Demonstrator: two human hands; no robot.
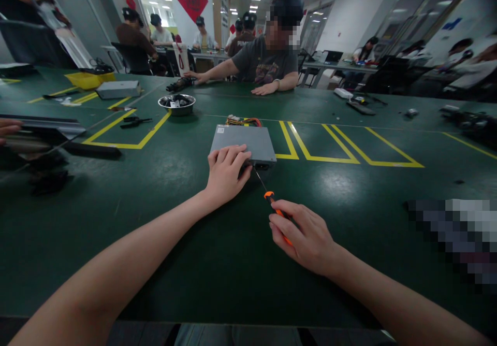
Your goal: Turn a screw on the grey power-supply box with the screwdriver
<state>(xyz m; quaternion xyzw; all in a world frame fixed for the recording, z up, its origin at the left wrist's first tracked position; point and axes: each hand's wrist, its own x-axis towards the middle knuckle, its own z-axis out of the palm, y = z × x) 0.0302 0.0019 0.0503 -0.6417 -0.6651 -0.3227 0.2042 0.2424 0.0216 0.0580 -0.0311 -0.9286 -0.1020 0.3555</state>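
Note:
A grey metal computer power supply unit (243,139) lies on the green table in front of me, its cables (244,121) bunched at the far side. My left hand (229,172) grips its near left edge, fingers across the top and thumb at the near side. In my right hand (301,232) is a screwdriver (268,196) with an orange and black handle. Its thin shaft slants up to the near face of the unit, beside the power socket (263,167). Whether the tip sits in a screw is too small to tell.
Yellow tape lines (326,159) mark the green table (186,263). Beyond the unit stand a metal bowl (176,109) of small parts, a grey box (118,89) and a yellow bin (91,80). Dark parts lie left and right. A person (264,61) sits opposite; another person's hand (10,128) shows at left.

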